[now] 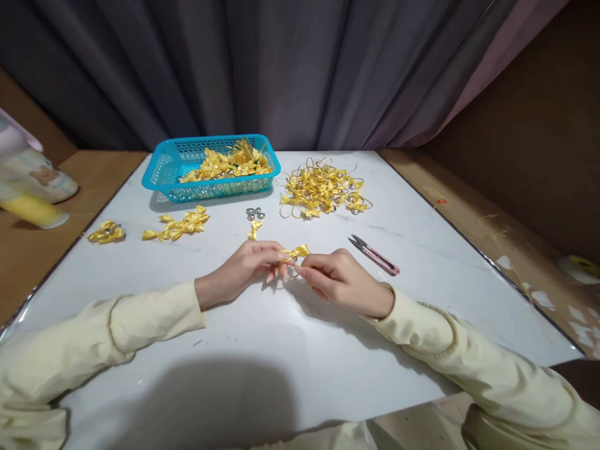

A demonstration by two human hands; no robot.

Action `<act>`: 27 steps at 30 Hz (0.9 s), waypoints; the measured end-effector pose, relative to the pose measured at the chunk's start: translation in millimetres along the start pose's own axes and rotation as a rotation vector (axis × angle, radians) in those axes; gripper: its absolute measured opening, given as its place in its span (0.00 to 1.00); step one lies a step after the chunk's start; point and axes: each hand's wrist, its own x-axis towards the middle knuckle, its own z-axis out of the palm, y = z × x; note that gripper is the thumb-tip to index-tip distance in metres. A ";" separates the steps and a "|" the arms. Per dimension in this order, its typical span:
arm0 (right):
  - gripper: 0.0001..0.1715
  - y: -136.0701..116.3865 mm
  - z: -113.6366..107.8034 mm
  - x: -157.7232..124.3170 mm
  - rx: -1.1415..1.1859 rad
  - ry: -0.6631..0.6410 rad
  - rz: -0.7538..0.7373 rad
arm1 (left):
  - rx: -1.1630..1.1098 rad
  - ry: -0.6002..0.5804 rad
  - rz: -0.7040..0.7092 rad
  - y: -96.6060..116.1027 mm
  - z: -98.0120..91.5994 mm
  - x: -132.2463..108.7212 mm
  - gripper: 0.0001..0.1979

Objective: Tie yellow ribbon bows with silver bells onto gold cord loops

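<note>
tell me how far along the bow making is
Looks done: a pile of bows with cord loops and silver beads behind the hands, and more in the blue basket. In hand: the left hand and right hand pinch one yellow bow between them. Seemingly left: a row of plain bows, a few loose silver beads and a single bow beside them.

One blue basket (172, 164), one pair of pink snips (375, 255), one held yellow bow (296, 252). The silver bells (255, 214) look like maybe three or four, too tiny.
</note>
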 end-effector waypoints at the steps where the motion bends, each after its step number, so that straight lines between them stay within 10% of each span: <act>1: 0.17 0.7 0.3 -0.4 -0.016 0.004 -0.023 | 0.000 -0.005 0.001 0.0 -0.2 0.0 0.09; 27: 0.14 8.2 7.5 -3.0 -0.148 0.116 -0.183 | -0.618 -0.042 -0.217 -1.1 9.7 0.1 0.12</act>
